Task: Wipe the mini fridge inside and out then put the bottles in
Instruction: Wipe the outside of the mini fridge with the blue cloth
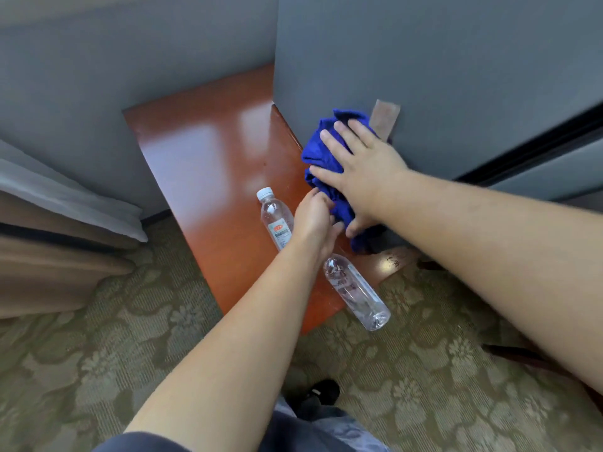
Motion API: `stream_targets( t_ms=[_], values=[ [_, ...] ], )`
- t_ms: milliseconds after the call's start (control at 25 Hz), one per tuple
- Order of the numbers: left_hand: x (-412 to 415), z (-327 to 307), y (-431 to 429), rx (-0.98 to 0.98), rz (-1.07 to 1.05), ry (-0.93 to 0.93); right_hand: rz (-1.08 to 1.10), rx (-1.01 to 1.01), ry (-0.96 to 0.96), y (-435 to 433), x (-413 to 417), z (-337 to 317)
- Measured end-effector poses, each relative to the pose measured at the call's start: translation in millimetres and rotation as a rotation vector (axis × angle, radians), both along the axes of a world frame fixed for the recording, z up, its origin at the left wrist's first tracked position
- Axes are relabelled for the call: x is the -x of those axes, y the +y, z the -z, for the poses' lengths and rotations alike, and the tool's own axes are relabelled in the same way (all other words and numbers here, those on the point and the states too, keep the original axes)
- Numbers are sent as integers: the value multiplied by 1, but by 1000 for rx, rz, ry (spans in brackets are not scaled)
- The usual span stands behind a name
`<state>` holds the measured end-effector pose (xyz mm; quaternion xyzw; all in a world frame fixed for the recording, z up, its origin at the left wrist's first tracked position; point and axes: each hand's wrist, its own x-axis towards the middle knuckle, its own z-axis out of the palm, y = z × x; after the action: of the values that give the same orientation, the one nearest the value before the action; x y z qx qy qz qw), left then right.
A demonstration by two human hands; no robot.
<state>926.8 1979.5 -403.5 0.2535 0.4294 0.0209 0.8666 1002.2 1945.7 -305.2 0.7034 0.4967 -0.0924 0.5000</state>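
Observation:
The grey mini fridge [440, 76] stands on a reddish wooden table [202, 151]. My right hand [362, 171] lies flat with spread fingers on a crumpled blue cloth [321, 148], pressing it against the fridge's left side wall. My left hand [315, 216] pinches the cloth's lower edge with curled fingers. Two clear water bottles lie on the table: one with a white cap and a label [274, 216] just left of my left hand, the other [355, 291] near the table's front corner, under my left wrist.
A worn sticker [386, 117] sits on the fridge side above the cloth. The fridge's dark door seam [535, 141] runs at the right. Patterned carpet [130, 337] covers the floor, with curtains [49, 223] at the left. My shoe [323, 391] shows below.

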Motion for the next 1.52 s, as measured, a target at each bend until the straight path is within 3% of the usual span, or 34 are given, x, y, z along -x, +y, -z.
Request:
stream_targets(
  t_ms=[120, 200, 280, 360, 440, 560, 680, 1000, 1280, 1400, 1480, 1520],
  values=[
    [11, -5, 5, -8, 131, -25, -13, -153, 39, -20, 10, 23],
    [17, -6, 12, -155, 315, -37, -29, -280, 34, -23, 8, 33],
    [24, 0, 21, -550, 556, 37, -30, -335, 26, -24, 7, 38],
    [40, 14, 21, -1145, 875, 101, -37, -342, 26, -23, 6, 38],
    [61, 25, 3, -1632, 1142, -56, -42, -351, 47, -23, 3, 36],
    [84, 37, -29, -1879, 1467, -458, -22, -370, 64, -21, 1, 32],
    [89, 50, -37, -2034, 1568, -566, -20, -367, 47, -21, 2, 34],
    [64, 53, 40, -2133, 1382, -395, -42, -353, 46, -19, -2, 38],
    [31, 53, 90, -1945, 1347, -310, -15, -371, 70, -22, 1, 41],
    [27, 48, 90, -1975, 1310, -350, 11, -372, 81, -37, 11, 40],
    [36, 41, 67, -1918, 1128, -288, 21, -389, 71, -52, 20, 38],
    [42, 34, 48, -1786, 968, -194, 22, -397, 65, -62, 25, 35]
  ],
)
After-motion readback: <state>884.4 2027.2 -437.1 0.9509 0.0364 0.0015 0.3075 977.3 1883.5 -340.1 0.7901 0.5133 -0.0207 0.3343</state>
